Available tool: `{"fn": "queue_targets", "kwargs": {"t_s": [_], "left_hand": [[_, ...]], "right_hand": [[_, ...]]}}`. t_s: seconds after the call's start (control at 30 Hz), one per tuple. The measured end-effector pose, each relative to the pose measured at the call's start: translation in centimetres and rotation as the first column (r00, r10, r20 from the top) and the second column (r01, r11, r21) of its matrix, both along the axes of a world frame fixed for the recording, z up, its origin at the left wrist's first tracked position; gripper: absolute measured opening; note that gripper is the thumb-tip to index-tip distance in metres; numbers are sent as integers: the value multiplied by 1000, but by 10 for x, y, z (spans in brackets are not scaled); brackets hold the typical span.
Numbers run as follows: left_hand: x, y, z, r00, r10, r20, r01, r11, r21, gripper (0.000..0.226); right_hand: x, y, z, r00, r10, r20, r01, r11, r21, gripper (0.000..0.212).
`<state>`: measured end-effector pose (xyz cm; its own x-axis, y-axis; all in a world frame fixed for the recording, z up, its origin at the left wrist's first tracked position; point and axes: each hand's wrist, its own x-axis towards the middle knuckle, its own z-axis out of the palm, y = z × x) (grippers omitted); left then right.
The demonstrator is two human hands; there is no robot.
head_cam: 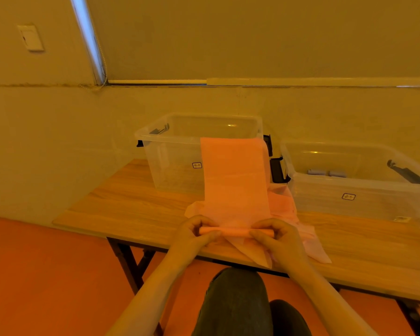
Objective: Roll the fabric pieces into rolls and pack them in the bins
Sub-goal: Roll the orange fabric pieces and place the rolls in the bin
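The left hand [196, 232] and right hand [274, 235] each pinch one end of a narrow roll [235, 230] begun at the near edge of a pink fabric strip [235, 180] (its far end draped over the clear bin [175, 151] beyond the hands). More pink pieces [310, 241] lie under the right hand.

Cloth strip [235, 180] looking thin, matt, pale pink. Bins [177, 151] showing clear glossy plastic, black clips. Table [131, 209] showing smooth wood-grain top, dark metal legs.
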<state>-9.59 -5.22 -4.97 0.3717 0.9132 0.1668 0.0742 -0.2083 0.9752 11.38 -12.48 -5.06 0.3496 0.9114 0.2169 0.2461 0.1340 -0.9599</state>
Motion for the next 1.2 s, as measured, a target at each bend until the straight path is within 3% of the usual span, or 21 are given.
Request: {"fn": "queue_targets", "kwargs": {"t_s": [0.43,0.63,0.87,1.0,1.2], "left_hand": [[4,-4,-3,998,-59,-24,59,998,16,11],[4,-3,-5,998,-14,-66,15,1000,16,6],[3,-3,-4,1000,24,-17,-24,999,-23,4],[1,-2,-4,999,-8,-41,8,1000,9,13],[2,-2,-3,997,35,-71,-36,999,-17,8]], "right_hand": [[-8,0,1,991,29,132,-27,999,-17,26],[-7,-1,1,996,30,87,-30,1000,-1,20],[-7,-1,0,997,41,59,-41,999,-7,20],[-6,0,0,998,26,61,-26,1000,-3,13],[-8,-1,1,996,54,67,-53,999,-12,21]]}}
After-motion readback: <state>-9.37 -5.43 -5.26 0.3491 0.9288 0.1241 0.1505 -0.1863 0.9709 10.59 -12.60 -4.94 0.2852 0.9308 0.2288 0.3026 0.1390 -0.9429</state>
